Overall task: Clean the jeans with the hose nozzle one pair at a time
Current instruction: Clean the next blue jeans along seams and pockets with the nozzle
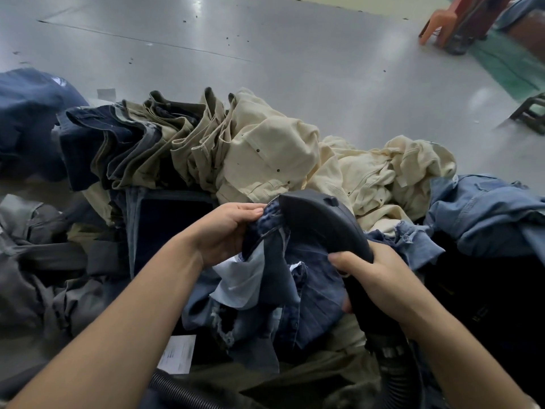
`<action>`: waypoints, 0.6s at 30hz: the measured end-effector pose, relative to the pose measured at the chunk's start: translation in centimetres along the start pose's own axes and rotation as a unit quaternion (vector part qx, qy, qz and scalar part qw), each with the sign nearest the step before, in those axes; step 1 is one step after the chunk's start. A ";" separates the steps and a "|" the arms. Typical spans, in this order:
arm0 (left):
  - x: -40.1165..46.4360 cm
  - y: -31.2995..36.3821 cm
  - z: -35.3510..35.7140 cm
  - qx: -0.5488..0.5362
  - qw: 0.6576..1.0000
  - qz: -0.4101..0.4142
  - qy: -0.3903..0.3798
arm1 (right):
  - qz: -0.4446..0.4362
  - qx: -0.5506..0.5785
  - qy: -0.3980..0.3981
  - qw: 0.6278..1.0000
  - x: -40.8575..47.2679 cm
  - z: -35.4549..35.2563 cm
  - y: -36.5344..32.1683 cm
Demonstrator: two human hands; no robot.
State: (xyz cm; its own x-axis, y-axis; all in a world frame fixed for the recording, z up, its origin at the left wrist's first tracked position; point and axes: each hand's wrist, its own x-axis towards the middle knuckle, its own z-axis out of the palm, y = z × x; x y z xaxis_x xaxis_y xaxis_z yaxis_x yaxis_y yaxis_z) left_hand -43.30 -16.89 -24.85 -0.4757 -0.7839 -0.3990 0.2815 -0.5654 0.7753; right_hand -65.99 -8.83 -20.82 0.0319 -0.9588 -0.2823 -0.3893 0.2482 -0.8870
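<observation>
Dark-blue jeans (298, 278): one pair, left hand (227, 234) gripping, right hand (380, 278) holding one nozzle (321, 219)

A crumpled dark blue pair of jeans (298, 278), pale pocket lining showing, hangs between the hands. The curved black hose nozzle (321, 222) presses against its upper edge.

The left hand (224, 234) grips dark jeans (298, 278) while the right hand (380, 278) holds the black hose nozzle (321, 219) against them.

Soft overhead light, glare on grey floor (265, 39); wide-angle bending, edges blurred.
</observation>
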 end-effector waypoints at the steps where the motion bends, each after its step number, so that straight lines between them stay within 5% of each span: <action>1: -0.1 0.0 -0.2 -0.004 1.000 0.001 0.007 | 0.007 0.025 0.016 1.000 0.0 -0.3 0.0; 5: -0.4 -0.4 -0.5 -0.044 0.998 0.028 0.041 | 0.030 0.120 0.062 0.990 -0.1 -1.8 0.1; 11: 0.3 -1.9 1.9 -0.010 0.993 0.087 0.085 | 0.061 0.086 -0.012 0.994 -0.6 1.2 0.4; 18: 0.2 -2.3 2.4 0.034 0.990 0.100 0.098 | 0.089 0.139 0.036 0.986 1.0 -0.1 -0.6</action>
State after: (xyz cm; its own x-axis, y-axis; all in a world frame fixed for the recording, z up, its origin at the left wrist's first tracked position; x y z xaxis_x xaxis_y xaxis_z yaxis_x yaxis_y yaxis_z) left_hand -46.11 -15.15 -25.57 -0.2438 -0.9166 -0.3170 0.2940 -0.3813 0.8765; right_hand -65.81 -9.97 -20.49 -0.0842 -0.9016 -0.4243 -0.1160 0.4318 -0.8945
